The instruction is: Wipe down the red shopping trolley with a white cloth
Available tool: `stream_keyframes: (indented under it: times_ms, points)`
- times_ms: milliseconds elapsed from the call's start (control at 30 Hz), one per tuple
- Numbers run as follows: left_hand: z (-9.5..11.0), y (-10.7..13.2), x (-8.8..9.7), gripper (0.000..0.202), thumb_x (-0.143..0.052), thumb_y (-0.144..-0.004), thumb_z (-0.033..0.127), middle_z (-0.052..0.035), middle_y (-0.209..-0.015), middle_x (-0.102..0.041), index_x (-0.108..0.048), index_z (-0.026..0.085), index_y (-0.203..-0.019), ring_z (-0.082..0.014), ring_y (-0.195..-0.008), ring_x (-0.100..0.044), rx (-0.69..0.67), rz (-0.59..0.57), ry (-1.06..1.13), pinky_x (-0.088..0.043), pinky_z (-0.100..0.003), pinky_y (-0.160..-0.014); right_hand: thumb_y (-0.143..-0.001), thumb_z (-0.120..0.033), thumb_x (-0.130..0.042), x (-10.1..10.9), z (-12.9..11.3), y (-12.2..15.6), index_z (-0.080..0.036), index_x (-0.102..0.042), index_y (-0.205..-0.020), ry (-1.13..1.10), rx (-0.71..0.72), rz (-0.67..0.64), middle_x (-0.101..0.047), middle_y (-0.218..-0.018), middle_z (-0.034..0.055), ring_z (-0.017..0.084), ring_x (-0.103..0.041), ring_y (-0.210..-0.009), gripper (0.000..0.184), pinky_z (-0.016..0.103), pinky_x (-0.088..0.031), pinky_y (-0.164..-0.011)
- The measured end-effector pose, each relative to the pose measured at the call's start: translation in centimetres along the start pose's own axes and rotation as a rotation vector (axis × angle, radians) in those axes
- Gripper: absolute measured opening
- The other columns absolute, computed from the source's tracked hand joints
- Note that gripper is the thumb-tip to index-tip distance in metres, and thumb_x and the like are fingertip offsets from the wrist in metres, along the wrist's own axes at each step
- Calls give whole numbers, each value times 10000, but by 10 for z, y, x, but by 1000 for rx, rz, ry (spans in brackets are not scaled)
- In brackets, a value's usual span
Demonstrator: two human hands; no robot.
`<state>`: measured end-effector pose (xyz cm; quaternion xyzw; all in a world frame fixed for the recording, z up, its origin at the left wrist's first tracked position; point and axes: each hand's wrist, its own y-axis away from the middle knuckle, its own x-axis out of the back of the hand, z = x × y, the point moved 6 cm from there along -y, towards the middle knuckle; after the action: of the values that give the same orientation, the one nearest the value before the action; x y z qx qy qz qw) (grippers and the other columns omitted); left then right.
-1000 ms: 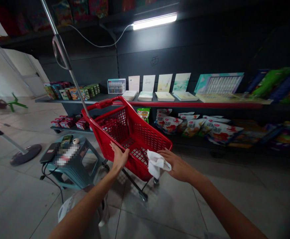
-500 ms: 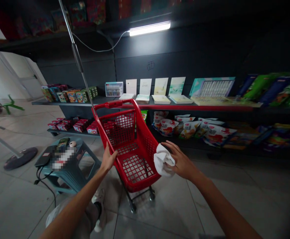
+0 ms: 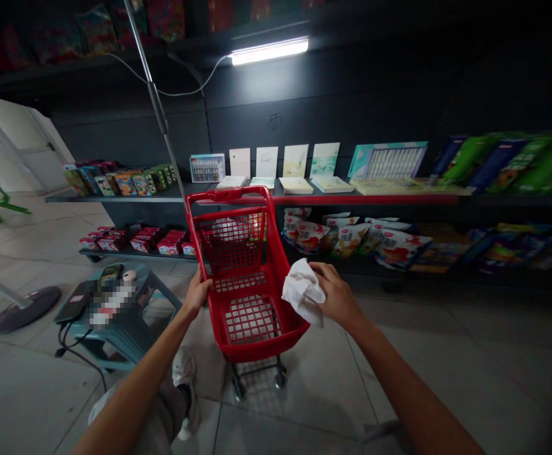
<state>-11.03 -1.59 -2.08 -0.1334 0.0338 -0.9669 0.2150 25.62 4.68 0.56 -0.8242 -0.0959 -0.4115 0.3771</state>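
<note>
A small red plastic shopping cart (image 3: 265,351) with a grid basket stands in front of me on dark casters. My left hand (image 3: 196,294) is closed around its left rim, with the thumb over the edge. In my right hand (image 3: 341,296) is a bunched white cloth (image 3: 301,289), lying against the cart's right side near the front corner. The cloth hides that part of the rim and some of my right fingertips. A thin metal pole (image 3: 174,155) rises by the left end of the cart's handle (image 3: 228,194).
A blue-grey stool (image 3: 128,328) at left carries a black device (image 3: 73,302) with cables. Beyond it is a round stand base (image 3: 26,309). Behind the cart, dark shelves hold picture books (image 3: 296,185), snack bags (image 3: 349,239) and small boxes (image 3: 126,183). A lamp tube (image 3: 270,51) glows above.
The cart has turned slightly, so its front points more directly at me. My left hand has shifted with its left rim. The right hand and cloth have moved slightly left and up in view.
</note>
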Motion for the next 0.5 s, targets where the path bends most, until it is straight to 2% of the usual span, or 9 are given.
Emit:
stream_keyframes:
  times_ms: [133, 267, 367, 500]
  points:
    - [0, -3, 1, 784, -506, -570, 202, -45, -1117, -705, -582, 126, -1346, -216, -959, -599, -56, -58, 76, -511, -283, -830, -917, -214, -499, 0, 1, -1, -202, -658, -1218, -62, -80, 68, -603, -1287, 121, 269, -636, -1157, 341, 386, -529, -1019]
    - [0, -3, 6, 747, -514, -551, 226, -39, -1039, -723, -632, 125, -1281, -227, -929, -610, -31, -53, 56, -523, -308, -826, -871, -148, -458, -16, 10, -5, -177, -661, -1168, -148, -85, 113, -615, -1271, 123, 256, -647, -1137, 361, 392, -519, -1029]
    - [0, -3, 9, 774, -521, -540, 236, -34, -961, -726, -632, 117, -1298, -214, -852, -608, 20, -67, 55, -518, -297, -755, -827, -136, -480, -24, 8, -10, -195, -672, -1141, -196, -82, 147, -642, -1232, 104, 243, -659, -1109, 373, 393, -531, -1010]
    - [-1, -3, 11, 834, -506, -526, 228, -17, -905, -714, -611, 127, -1348, -181, -754, -577, 65, -109, 69, -472, -261, -646, -832, -170, -507, -22, -5, -18, -190, -660, -1190, -231, -110, 262, -658, -1216, 112, 254, -660, -1103, 390, 394, -530, -996]
